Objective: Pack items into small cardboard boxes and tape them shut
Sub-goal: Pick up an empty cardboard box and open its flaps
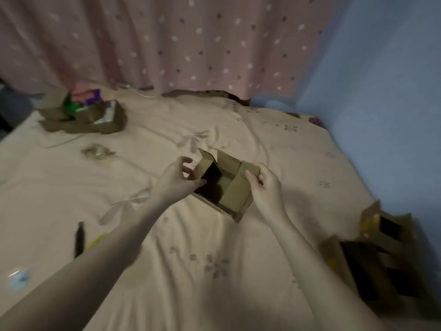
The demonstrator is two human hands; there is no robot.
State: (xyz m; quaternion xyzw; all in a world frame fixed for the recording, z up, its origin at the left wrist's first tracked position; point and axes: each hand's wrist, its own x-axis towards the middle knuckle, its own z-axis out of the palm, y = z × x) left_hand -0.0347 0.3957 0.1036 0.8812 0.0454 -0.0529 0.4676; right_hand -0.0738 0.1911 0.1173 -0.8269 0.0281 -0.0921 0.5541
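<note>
A small brown cardboard box (232, 192) is held above the beige bedspread, its top open and its flaps standing up. My left hand (177, 179) pinches the box's left flap with thumb and fingers. My right hand (265, 187) grips the box's right side, thumb on the right flap. The inside of the box is dark, and I cannot tell whether anything lies in it.
A bigger cardboard box (95, 118) with colourful items sits at the back left. A tape roll (96, 151) lies nearby. A dark pen-like tool (79, 238) and a round blurred object (20, 280) lie at the left. Several open boxes (381, 256) stand at the right by the blue wall.
</note>
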